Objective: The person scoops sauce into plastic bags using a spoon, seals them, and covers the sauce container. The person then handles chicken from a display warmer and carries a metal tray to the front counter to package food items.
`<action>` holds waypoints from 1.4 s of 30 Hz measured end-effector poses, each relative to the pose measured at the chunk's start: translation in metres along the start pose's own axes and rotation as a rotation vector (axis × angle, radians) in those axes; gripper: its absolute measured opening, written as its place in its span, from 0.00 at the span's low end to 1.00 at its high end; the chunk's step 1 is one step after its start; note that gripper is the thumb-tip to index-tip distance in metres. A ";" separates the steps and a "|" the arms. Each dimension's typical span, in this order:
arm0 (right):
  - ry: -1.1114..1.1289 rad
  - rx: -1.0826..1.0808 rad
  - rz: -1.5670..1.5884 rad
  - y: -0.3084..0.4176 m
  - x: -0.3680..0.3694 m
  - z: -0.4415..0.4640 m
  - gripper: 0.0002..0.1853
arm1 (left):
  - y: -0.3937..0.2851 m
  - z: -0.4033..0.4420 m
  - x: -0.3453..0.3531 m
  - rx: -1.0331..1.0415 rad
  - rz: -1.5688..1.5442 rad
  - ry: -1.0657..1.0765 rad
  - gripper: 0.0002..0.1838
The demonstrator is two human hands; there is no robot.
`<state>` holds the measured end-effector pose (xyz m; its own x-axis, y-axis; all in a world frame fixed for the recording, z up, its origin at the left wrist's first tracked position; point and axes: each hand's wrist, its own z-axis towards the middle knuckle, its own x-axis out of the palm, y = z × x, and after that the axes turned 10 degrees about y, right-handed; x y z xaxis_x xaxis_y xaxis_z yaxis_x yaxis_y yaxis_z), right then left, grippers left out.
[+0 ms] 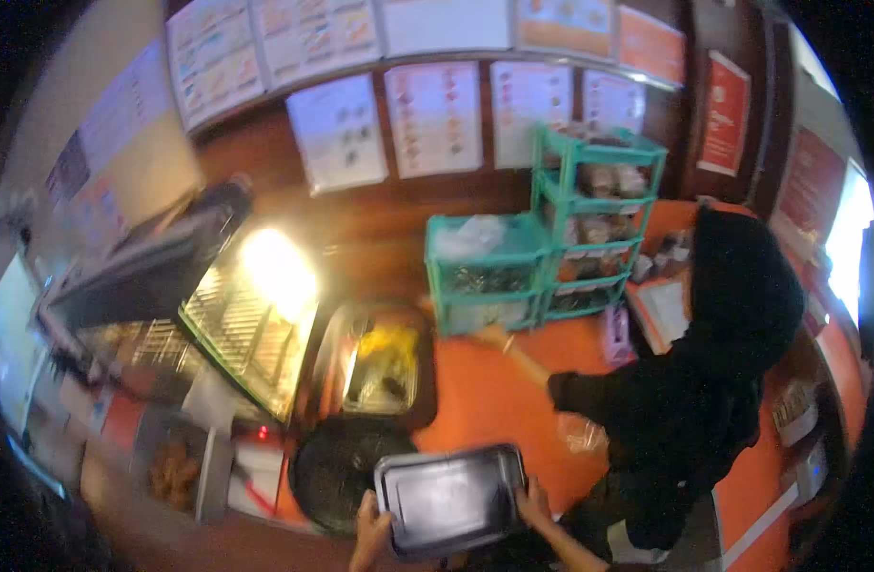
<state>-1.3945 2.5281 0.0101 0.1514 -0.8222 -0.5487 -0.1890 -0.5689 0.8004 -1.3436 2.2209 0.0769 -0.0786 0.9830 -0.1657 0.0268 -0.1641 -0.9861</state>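
Both my hands hold a black rectangular tray (451, 500) level in front of me; its inside looks shiny grey, and no contents can be made out. My left hand (368, 532) is closed on the tray's left edge, near the front corner. At the opposite side my right hand (534, 505) grips the right edge. Just behind the tray and to its left lies a round black pan or lid (337, 472), partly covered by the tray in my view. Beyond it stands a metal tray (391, 405) with yellow and dark food.
A co-worker in black (666, 381) stands at the right, one hand reaching to the green plastic shelves (485, 253). At left is a lit glass warming case (256, 324), with a bin of brown food (175, 472) below. The counter (475, 400) is orange.
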 end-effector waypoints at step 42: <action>1.440 -0.326 -0.096 0.381 0.575 -0.256 0.21 | 0.167 -0.532 -0.370 -0.130 -0.901 -1.531 0.15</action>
<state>-1.1312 1.8427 0.0613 0.9973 0.0531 -0.0516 0.0694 -0.4297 0.9003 -0.7794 1.8735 -0.0191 -0.8775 -0.2030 0.4345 -0.4791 0.4109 -0.7757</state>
